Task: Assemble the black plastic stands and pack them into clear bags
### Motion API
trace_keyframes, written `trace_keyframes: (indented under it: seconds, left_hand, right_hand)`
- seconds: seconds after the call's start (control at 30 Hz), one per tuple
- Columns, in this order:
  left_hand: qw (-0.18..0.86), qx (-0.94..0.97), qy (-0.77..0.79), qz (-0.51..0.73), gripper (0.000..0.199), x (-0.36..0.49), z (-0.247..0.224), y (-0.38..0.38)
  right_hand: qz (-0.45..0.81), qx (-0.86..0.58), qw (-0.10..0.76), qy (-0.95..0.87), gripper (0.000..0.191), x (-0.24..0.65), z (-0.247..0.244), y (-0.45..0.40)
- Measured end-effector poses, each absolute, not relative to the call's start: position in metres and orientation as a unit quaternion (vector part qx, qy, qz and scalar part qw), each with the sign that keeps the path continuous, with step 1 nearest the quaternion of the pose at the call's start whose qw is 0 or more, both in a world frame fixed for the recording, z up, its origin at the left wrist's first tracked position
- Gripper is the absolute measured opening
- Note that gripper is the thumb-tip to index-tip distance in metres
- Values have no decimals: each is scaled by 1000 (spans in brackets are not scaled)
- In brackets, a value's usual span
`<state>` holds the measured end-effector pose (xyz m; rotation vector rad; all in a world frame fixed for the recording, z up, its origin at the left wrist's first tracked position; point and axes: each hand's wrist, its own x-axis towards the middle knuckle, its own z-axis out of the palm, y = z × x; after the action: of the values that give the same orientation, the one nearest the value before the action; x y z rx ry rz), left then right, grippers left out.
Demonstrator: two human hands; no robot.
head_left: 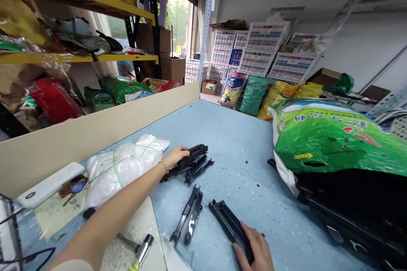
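My left hand (pixel 177 156), with a bracelet at the wrist, is closed on black plastic parts in a pile (pixel 193 163) at the middle of the blue table. Near the front, my right hand (pixel 254 247) grips the lower end of a long black part (pixel 230 226) lying on the table. Between the hands lies a pair of slim black parts (pixel 190 216), side by side and touching neither hand. The undersides of both hands are hidden.
White wrapped bundles (pixel 119 167) and a white device (pixel 51 184) are at the left. A screwdriver (pixel 143 252) lies near the front edge. A big green sack (pixel 337 139) with black parts (pixel 346 216) spilling out fills the right. A cream board (pixel 104 125) borders the table.
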<state>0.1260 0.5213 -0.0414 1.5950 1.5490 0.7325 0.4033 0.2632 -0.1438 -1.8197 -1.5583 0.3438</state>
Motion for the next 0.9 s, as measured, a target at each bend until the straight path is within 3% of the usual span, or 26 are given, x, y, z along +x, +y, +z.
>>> trace_keyframes:
  seconds: [0.17,0.37,0.5,0.67,0.77,0.9]
  left_hand:
    - [440,673,537,255,32,201,-46,466]
    - [418,759,453,211,34,279,-38,383]
    - [379,804,409,207,45,293,-20,342]
    - [337,812,386,281,57,289,-13,260]
    - [444,754,354,330,67,289,-21,179]
    - [628,605,373,317,62,281,-20,101]
  right_hand:
    - [119,-703,339,-613,48,438,-143,232]
    - [106,-743,329,-573,49,494,-141,149]
    - [157,-763,380,-499,53,500,-106,96]
    - [342,-720,511,-323,53,480,-68,47]
    - [360,-671,568,-314,50,443,-57,29]
    - [360,-607,529,-471,34,406,-39,18]
